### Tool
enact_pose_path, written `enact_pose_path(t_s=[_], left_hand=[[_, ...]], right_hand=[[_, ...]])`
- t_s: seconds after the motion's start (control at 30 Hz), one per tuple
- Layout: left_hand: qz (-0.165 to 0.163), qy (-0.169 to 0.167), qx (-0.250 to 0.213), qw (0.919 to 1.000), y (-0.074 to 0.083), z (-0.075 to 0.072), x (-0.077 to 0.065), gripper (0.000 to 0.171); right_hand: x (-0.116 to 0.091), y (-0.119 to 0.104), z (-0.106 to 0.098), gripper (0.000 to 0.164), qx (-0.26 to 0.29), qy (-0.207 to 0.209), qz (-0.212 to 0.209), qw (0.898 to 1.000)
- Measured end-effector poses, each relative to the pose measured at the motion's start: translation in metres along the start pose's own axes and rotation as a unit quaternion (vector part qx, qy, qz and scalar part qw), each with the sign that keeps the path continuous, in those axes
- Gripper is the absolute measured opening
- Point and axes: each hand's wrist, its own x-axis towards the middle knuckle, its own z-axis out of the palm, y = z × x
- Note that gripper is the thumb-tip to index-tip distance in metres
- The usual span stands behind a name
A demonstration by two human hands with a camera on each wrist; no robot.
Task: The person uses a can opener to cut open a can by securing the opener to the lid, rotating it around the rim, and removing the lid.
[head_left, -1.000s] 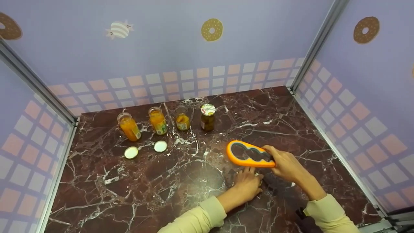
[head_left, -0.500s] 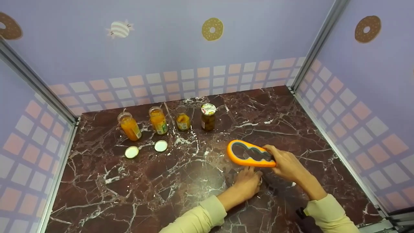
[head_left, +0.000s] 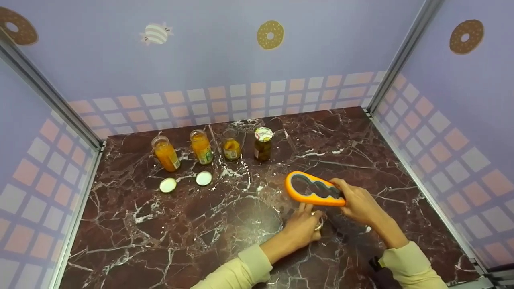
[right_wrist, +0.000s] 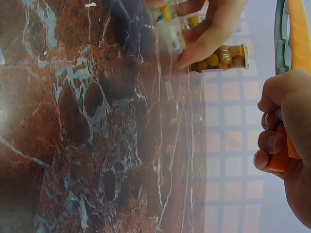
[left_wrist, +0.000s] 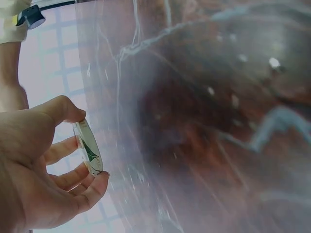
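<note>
My left hand point(head_left: 300, 228) grips a jar lid point(left_wrist: 88, 148) by its edge, thumb on one side and fingers on the other. The lid is pale with a green pattern and stands on edge just off the dark marble table. In the head view the hand covers most of it. My right hand point(head_left: 359, 204) holds an orange jar opener point(head_left: 315, 199) by its narrow end. The opener has a grey scalloped inner edge and hangs above and beyond my left hand. In the right wrist view, fingers curl round its orange handle point(right_wrist: 278, 160).
Two open jars of orange contents point(head_left: 166, 155) point(head_left: 201, 148) and an open jar with yellow pieces point(head_left: 231, 149) stand at the back. Beside them is a lidded jar point(head_left: 263, 146) of dark round contents. Two lids point(head_left: 168, 185) point(head_left: 204, 178) lie before the jars. Patterned walls point(head_left: 225, 52) enclose the table.
My left hand has turned and shifted slightly left, so more of the lid shows. My right hand and the jar opener keep nearly the same pose. The head view has shifted a little.
</note>
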Motion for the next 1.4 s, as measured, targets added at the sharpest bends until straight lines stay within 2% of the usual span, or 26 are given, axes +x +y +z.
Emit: enact_pose_path(t_s=[0.2,0.47,0.63,0.93,1.17,1.23,1.3,1.33,1.4], left_hand=[[-0.024,0.030,-0.054,0.9978,-0.027,-0.011,-0.008,0.052],[-0.097,0.025,-0.108,0.9891,-0.069,-0.038,-0.018,0.043],[-0.138,0.040,-0.142,0.9794,-0.095,-0.053,-0.020,0.051],[-0.196,0.100,-0.153,0.9635,-0.147,-0.082,-0.027,0.055],[-0.254,0.137,-0.147,0.9463,-0.190,-0.088,-0.028,0.054],[-0.270,0.146,-0.165,0.9372,-0.201,-0.087,-0.026,0.051],[-0.299,0.154,-0.216,0.9165,-0.212,-0.085,-0.025,0.047],[-0.316,0.159,-0.248,0.9018,-0.216,-0.084,-0.024,0.044],[-0.354,0.168,-0.318,0.8635,-0.224,-0.082,-0.022,0.039]], right_hand=[[0.001,0.000,0.001,0.069,-0.002,0.000,0.007,1.000],[0.002,-0.001,0.003,0.066,0.009,-0.009,-0.001,1.000],[0.001,-0.001,0.005,0.066,0.014,-0.010,0.004,1.000],[0.003,-0.002,0.005,0.069,0.015,-0.012,0.001,1.000],[0.004,-0.002,0.008,0.070,0.011,-0.017,-0.010,1.000],[0.003,-0.003,0.009,0.070,0.008,-0.017,-0.009,1.000],[0.003,-0.003,0.009,0.070,0.008,-0.016,-0.007,1.000],[0.003,-0.004,0.010,0.070,0.011,-0.016,-0.006,1.000],[0.002,-0.004,0.010,0.069,0.015,-0.014,-0.004,1.000]])
